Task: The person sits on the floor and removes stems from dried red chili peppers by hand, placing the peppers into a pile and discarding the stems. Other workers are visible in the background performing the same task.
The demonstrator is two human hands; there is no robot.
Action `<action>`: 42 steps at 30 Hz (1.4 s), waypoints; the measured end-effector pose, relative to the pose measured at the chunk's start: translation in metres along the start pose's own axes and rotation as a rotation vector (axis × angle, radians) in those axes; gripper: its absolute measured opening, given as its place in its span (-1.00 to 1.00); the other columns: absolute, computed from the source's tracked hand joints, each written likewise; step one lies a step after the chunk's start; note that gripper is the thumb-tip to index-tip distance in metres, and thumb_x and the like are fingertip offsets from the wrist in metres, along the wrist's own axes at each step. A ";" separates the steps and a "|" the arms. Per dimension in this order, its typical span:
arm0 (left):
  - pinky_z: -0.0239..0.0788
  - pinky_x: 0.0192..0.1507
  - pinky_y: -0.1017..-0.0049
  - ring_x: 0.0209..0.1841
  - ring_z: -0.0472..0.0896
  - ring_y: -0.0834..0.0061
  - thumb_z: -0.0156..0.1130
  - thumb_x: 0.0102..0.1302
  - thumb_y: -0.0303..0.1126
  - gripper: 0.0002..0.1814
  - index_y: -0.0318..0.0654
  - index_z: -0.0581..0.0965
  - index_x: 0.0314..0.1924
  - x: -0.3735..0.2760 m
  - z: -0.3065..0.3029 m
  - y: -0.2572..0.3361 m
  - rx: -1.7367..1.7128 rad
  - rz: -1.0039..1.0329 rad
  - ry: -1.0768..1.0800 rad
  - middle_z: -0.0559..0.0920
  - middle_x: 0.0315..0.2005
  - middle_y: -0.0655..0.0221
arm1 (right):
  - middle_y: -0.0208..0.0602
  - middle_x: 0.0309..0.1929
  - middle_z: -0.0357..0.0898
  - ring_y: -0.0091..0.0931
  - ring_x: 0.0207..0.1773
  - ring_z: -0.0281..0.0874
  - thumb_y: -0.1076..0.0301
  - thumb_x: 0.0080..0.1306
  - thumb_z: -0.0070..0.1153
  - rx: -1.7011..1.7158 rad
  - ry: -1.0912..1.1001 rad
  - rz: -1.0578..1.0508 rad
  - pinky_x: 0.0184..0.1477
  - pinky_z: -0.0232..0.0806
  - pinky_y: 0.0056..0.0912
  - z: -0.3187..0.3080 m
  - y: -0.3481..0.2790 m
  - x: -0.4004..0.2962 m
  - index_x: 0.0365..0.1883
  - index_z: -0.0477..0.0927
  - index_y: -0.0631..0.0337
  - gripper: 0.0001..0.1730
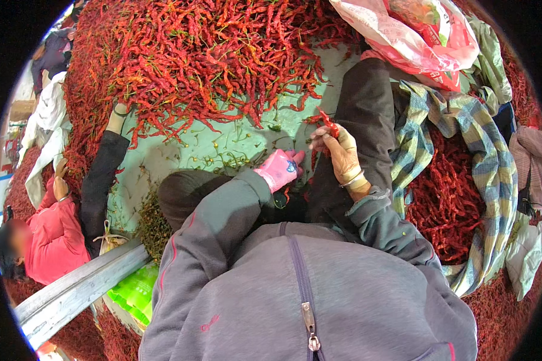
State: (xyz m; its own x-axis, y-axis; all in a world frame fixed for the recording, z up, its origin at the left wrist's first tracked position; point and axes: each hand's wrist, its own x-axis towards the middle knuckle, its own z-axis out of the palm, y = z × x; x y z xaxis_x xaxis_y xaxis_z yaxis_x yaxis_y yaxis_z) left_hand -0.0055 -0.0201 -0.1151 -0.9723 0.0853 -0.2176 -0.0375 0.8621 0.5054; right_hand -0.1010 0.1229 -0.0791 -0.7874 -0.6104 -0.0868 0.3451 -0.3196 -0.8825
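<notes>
My left hand [281,169], in a pink glove with a blue print, is low in front of me with its fingers bent. Whether anything is between those fingers cannot be made out. My right hand [341,149] has pale wraps on its thumb and wrist. It grips a few dried red chili peppers [327,120] beside my right knee. In front of both hands spreads a large heap of red chilies [198,63] with stems on many of them. Loose chili stems [221,158] are scattered over the pale green sheet [162,155] near my left hand.
At my right stands an open checked cloth sack [497,189] holding red chilies [447,203]. A red and white plastic bag [415,40] is beyond my right knee. To the left are a pile of stems [153,225], a metal beam [81,289] and a person in red [58,239].
</notes>
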 end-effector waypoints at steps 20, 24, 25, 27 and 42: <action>0.25 -0.49 0.60 -0.56 0.41 0.67 0.00 0.29 -0.26 -0.72 -0.31 0.49 -0.44 -0.044 -0.033 0.003 -0.729 -0.112 0.053 0.51 -0.59 0.46 | -0.56 -0.47 0.46 -0.71 -0.52 0.33 0.36 0.18 0.17 -0.136 -0.213 0.142 -0.51 0.19 -0.68 0.016 0.014 -0.018 -0.24 0.50 0.21 -0.79; 0.26 -0.46 0.59 -0.53 0.42 0.65 0.00 0.29 -0.31 -0.76 -0.34 0.49 -0.40 -0.042 -0.037 0.019 -0.862 -0.104 0.062 0.47 -0.58 0.47 | -0.55 -0.50 0.43 -0.71 -0.57 0.30 0.36 0.21 0.14 -0.104 -0.212 0.216 -0.53 0.17 -0.67 0.008 0.019 -0.017 -0.31 0.48 0.22 -0.84; 0.26 -0.46 0.59 -0.52 0.42 0.65 0.00 0.29 -0.32 -0.77 -0.34 0.49 -0.39 -0.042 -0.041 0.024 -0.863 -0.102 0.082 0.47 -0.58 0.47 | -0.55 -0.51 0.43 -0.72 -0.58 0.29 0.35 0.21 0.13 -0.052 -0.220 0.216 -0.54 0.16 -0.67 0.009 0.017 -0.016 -0.31 0.47 0.22 -0.84; 0.27 -0.46 0.58 -0.50 0.42 0.65 -0.02 0.30 -0.33 -0.78 -0.33 0.48 -0.39 -0.043 -0.046 0.031 -0.865 -0.100 0.121 0.46 -0.57 0.47 | -0.55 -0.52 0.41 -0.72 -0.59 0.26 0.35 0.22 0.12 0.053 -0.234 0.219 -0.55 0.15 -0.67 0.009 0.016 -0.015 -0.33 0.45 0.21 -0.84; 0.27 -0.34 0.32 -0.40 0.46 0.27 0.02 0.06 -0.27 -0.85 -0.16 0.45 -0.54 -0.049 -0.053 -0.024 0.579 -0.329 0.088 0.51 -0.50 0.25 | -0.30 -0.38 0.50 -0.54 -0.48 0.37 0.59 0.17 -0.03 0.350 0.174 0.151 -0.49 0.21 -0.57 -0.010 -0.009 0.003 -0.40 0.45 0.17 -0.89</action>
State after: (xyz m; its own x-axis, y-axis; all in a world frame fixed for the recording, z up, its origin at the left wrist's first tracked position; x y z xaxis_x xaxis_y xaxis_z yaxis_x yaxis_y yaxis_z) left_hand 0.0305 -0.0709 -0.0722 -0.9473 -0.2479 -0.2029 -0.2293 0.9670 -0.1108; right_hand -0.1114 0.1313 -0.0756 -0.7787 -0.5472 -0.3068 0.5927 -0.4813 -0.6458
